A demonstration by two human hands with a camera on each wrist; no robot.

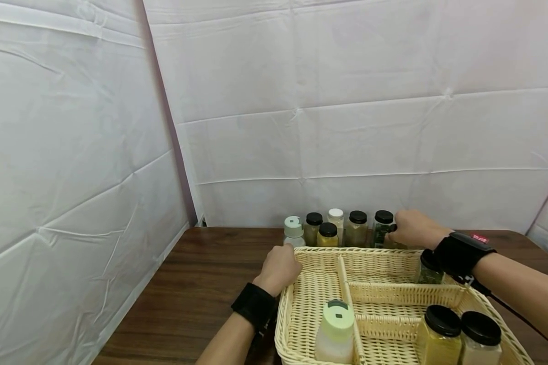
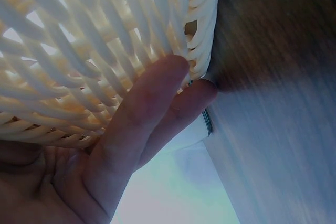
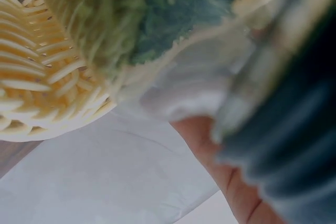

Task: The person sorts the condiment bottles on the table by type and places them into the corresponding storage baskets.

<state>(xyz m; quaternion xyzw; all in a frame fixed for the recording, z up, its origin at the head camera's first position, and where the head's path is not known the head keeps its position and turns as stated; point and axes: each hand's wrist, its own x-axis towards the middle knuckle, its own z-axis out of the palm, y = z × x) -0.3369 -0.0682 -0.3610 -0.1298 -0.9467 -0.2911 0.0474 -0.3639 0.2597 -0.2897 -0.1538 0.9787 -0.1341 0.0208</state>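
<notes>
My right hand [image 1: 394, 230] reaches past the basket and grips a black-lidded jar of green herbs [image 1: 383, 228], the rightmost of a row on the table. In the right wrist view the herb jar [image 3: 173, 9] fills the frame, blurred, with a finger [image 3: 236, 192] under its dark lid. My left hand [image 1: 280, 266] rests at the far left corner of a pale wicker basket [image 1: 297, 304]. Seen from the left wrist, its fingers [image 2: 152, 108] lie straight against the basket's outer wall [image 2: 105, 35].
Behind the basket stand a white-capped bottle [image 1: 294, 230] and several other jars [image 1: 357, 226]. Inside it are a pale-green-capped bottle [image 1: 337, 332], two black-lidded jars [image 1: 440, 334] and one more jar [image 1: 429, 267]. White cloth walls enclose the dark wooden table [image 1: 201, 284].
</notes>
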